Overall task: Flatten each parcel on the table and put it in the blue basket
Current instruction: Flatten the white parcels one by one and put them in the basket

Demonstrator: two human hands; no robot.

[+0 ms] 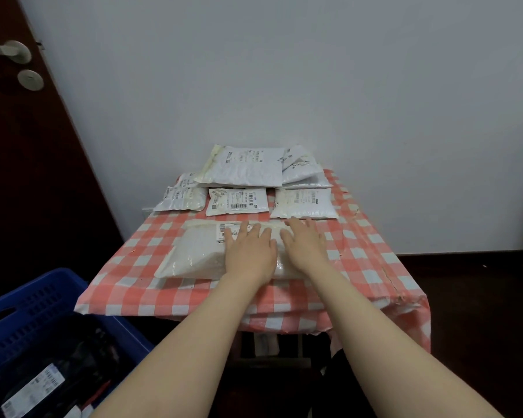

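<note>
Checked tablecloth (359,260): puffy white parcel (194,254), label up; left hand (249,254), right hand (305,245) flat, pressing.

The left grip (249,254) and right grip (304,245) lie flat, fingers straight, side by side on a white parcel (194,254) on the near part of the red-checked desk (375,267). More white parcels (237,200) crowd the far end. A blue basket (28,312) stands near left.

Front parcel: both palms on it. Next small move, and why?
Probably sweep both palms outward across the front parcel: the left hand and right hand lie flat near its middle and right, and it looks puffy. The blue basket at lower left comes after.
</note>
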